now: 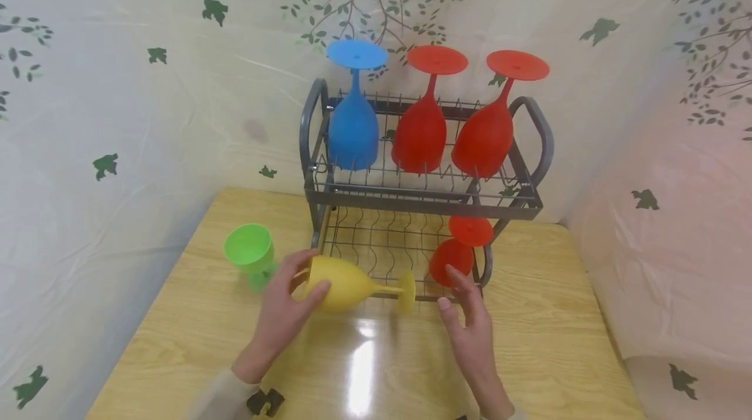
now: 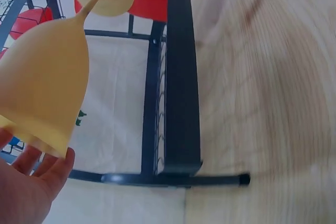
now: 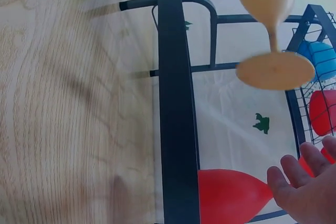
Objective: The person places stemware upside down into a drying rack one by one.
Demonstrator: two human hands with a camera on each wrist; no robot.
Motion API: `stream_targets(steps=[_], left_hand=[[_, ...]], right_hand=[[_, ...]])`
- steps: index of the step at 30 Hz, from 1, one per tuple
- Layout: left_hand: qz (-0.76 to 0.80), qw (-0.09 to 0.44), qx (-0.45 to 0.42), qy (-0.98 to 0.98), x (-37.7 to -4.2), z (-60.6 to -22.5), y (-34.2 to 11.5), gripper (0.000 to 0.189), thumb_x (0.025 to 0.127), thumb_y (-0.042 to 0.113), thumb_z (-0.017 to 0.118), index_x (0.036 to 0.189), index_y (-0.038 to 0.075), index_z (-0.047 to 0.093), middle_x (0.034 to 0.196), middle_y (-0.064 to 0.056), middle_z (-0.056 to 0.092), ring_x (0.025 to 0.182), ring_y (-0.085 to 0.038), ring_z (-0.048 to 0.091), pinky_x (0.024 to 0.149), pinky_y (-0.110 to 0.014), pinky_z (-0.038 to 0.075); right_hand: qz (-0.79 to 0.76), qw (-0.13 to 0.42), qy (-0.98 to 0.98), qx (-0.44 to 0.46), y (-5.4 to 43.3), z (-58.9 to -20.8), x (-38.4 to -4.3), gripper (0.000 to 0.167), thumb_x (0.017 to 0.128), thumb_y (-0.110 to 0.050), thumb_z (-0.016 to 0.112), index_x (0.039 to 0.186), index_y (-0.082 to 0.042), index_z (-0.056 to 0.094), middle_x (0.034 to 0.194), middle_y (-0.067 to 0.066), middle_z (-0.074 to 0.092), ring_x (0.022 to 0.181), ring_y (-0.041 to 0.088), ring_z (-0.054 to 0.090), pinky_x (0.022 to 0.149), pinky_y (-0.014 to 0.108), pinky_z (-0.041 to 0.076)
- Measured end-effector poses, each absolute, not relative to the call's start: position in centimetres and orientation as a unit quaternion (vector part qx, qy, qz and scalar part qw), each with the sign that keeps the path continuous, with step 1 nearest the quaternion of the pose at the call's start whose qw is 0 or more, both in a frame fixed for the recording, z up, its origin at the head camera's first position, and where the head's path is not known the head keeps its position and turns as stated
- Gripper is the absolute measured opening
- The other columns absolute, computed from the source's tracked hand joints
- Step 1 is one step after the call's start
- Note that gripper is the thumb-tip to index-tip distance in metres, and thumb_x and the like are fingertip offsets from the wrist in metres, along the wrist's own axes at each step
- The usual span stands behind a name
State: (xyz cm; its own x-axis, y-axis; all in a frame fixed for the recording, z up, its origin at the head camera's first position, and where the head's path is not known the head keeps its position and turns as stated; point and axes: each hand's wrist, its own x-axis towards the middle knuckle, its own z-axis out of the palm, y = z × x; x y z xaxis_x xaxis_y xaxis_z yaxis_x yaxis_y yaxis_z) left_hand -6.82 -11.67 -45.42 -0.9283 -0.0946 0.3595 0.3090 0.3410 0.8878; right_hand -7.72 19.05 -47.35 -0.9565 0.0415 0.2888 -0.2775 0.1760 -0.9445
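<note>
My left hand [image 1: 286, 306] grips a yellow goblet [image 1: 343, 284] by its rim end. The goblet lies sideways in the air before the lower rack shelf, its foot pointing right; in the left wrist view the fingers curl at the rim of the yellow goblet [image 2: 47, 77]. My right hand [image 1: 472, 328] holds nothing, its fingers loosely bent close to a red goblet [image 1: 451, 262] upside down at the right of the lower shelf. Whether a fingertip touches that goblet I cannot tell. The right wrist view shows the yellow goblet's foot [image 3: 275, 71] apart from the right hand [image 3: 310, 187].
A dark two-tier dish rack [image 1: 423, 201] stands at the back of the wooden table [image 1: 546, 315]. Its upper shelf bears an upturned blue goblet [image 1: 354, 136] and two upturned red goblets, one mid-shelf [image 1: 420, 136]. A green goblet [image 1: 249, 250] stands upright left of the rack.
</note>
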Motion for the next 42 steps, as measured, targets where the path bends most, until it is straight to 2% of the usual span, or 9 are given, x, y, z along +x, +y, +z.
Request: stream_targets(steps=[4, 12, 19, 25, 28, 31, 37, 40, 42], left_hand=[[-0.619, 0.172, -0.041, -0.765, -6.8, -45.9, -10.7, 0.054, 0.09, 0.005, 0.077, 0.14, -0.002, 0.056, 0.138, -0.016, 0.059, 0.123, -0.026, 0.058, 0.105, -0.023, 0.049], [-0.692, 0.121, -0.002, -0.712, -6.7, -46.2, -9.2, 0.055, 0.095, 0.005, 0.072, 0.145, -0.002, 0.049, 0.147, -0.024, 0.05, 0.131, -0.04, 0.055, 0.097, -0.029, 0.056], [-0.71, 0.104, 0.029, -0.696, -6.8, -46.2, -8.3, 0.055, 0.098, 0.011, 0.069, 0.147, 0.0, 0.047, 0.16, -0.019, 0.04, 0.148, -0.038, 0.038, 0.113, -0.033, 0.041], [-0.75, 0.1, 0.039, -0.653, -7.1, -46.5, -7.5, 0.052, 0.099, 0.005, 0.065, 0.147, -0.004, 0.045, 0.149, -0.022, 0.052, 0.13, -0.024, 0.059, 0.1, -0.03, 0.055], [-0.758, 0.104, 0.041, -0.643, -7.2, -46.6, -7.0, 0.05, 0.1, 0.004, 0.063, 0.146, -0.004, 0.046, 0.15, -0.021, 0.05, 0.128, -0.019, 0.06, 0.099, -0.027, 0.055], [-0.754, 0.113, 0.042, -0.646, -7.3, -46.8, -6.6, 0.049, 0.101, 0.007, 0.062, 0.146, -0.003, 0.046, 0.156, -0.02, 0.044, 0.139, -0.025, 0.051, 0.106, -0.027, 0.05], [-0.743, 0.13, 0.044, -0.656, -7.3, -47.4, -5.7, 0.045, 0.106, 0.013, 0.055, 0.145, -0.006, 0.044, 0.166, -0.019, 0.03, 0.157, -0.036, 0.019, 0.124, -0.045, 0.023], [-0.738, 0.135, 0.043, -0.659, -7.4, -47.6, -5.3, 0.044, 0.108, 0.015, 0.051, 0.145, -0.007, 0.044, 0.166, -0.021, 0.029, 0.156, -0.038, 0.02, 0.123, -0.051, 0.025], [-0.736, 0.136, 0.047, -0.661, -7.4, -47.6, -5.2, 0.043, 0.108, 0.017, 0.049, 0.144, -0.006, 0.046, 0.165, -0.02, 0.032, 0.152, -0.038, 0.03, 0.12, -0.046, 0.035]], right_hand=[[0.652, 0.118, -0.744, 0.084, 18.8, -47.3, -7.6, 0.048, 0.098, 0.004, 0.062, 0.145, -0.004, 0.055, 0.148, 0.023, 0.054, 0.131, 0.016, 0.056, 0.11, 0.021, 0.044], [0.673, 0.107, -0.727, 0.088, 18.2, -47.5, -7.7, 0.052, 0.098, 0.006, 0.06, 0.148, -0.003, 0.05, 0.15, 0.014, 0.053, 0.133, 0.012, 0.056, 0.112, 0.023, 0.043], [0.681, 0.084, -0.723, 0.076, 17.9, -47.7, -7.7, 0.06, 0.1, 0.002, 0.06, 0.155, -0.004, 0.04, 0.158, 0.014, 0.046, 0.145, 0.027, 0.045, 0.116, 0.023, 0.037], [0.687, 0.061, -0.722, 0.059, 17.5, -47.9, -7.6, 0.07, 0.101, -0.002, 0.06, 0.161, -0.001, 0.025, 0.163, 0.013, 0.04, 0.148, 0.033, 0.039, 0.115, 0.016, 0.034], [0.693, 0.056, -0.716, 0.056, 17.2, -48.1, -7.5, 0.071, 0.1, 0.0, 0.059, 0.161, 0.0, 0.023, 0.163, 0.015, 0.04, 0.147, 0.039, 0.039, 0.114, 0.017, 0.035], [0.7, 0.055, -0.709, 0.063, 17.0, -48.3, -7.4, 0.07, 0.1, 0.001, 0.059, 0.161, -0.001, 0.025, 0.162, 0.016, 0.04, 0.146, 0.04, 0.04, 0.114, 0.019, 0.036], [0.713, 0.055, -0.694, 0.084, 16.4, -48.6, -7.5, 0.064, 0.1, 0.0, 0.059, 0.159, -0.006, 0.035, 0.161, 0.012, 0.043, 0.146, 0.03, 0.043, 0.115, 0.025, 0.037], [0.71, 0.054, -0.696, 0.087, 16.0, -48.5, -7.6, 0.061, 0.1, -0.002, 0.06, 0.157, -0.004, 0.038, 0.159, 0.012, 0.046, 0.144, 0.028, 0.046, 0.115, 0.026, 0.039], [0.709, 0.053, -0.697, 0.09, 15.7, -48.4, -7.6, 0.061, 0.1, -0.002, 0.06, 0.156, -0.001, 0.038, 0.158, 0.013, 0.046, 0.144, 0.03, 0.046, 0.114, 0.027, 0.04]])
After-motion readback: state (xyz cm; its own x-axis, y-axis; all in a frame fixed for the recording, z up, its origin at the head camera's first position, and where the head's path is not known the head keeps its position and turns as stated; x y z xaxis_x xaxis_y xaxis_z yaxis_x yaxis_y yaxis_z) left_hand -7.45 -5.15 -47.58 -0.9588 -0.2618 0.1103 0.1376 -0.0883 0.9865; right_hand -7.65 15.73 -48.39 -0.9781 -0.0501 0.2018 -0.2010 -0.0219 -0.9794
